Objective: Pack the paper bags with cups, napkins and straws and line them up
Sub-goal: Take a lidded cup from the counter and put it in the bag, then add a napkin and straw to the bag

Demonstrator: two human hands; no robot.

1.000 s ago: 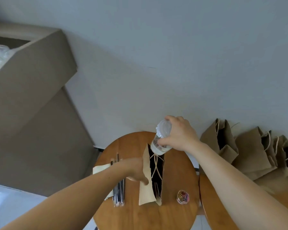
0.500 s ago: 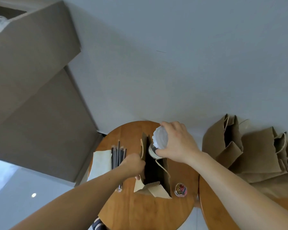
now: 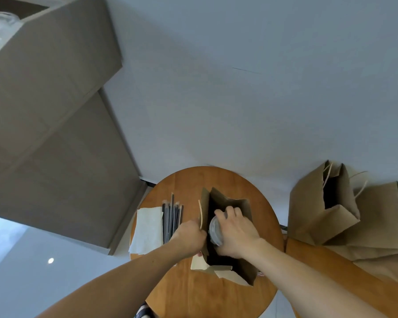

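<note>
A brown paper bag (image 3: 244,207) stands open on the round wooden table (image 3: 189,292). My right hand (image 3: 236,232) grips a clear plastic cup with a lid (image 3: 215,230) inside the bag's mouth. My left hand (image 3: 190,236) pinches the bag's left rim near its twine handle, holding it open. Left of the bag lie a bundle of black straws (image 3: 171,220) and a stack of white napkins (image 3: 147,228).
Several brown paper bags (image 3: 331,210) lean together on a second wooden table (image 3: 326,271) to the right. A large cardboard box (image 3: 51,125) rises at the left. A white wall stands behind the tables.
My right hand has lowered the cup from above the bag down into its mouth. The bag has been spread wider and my left hand has shifted along its rim.
</note>
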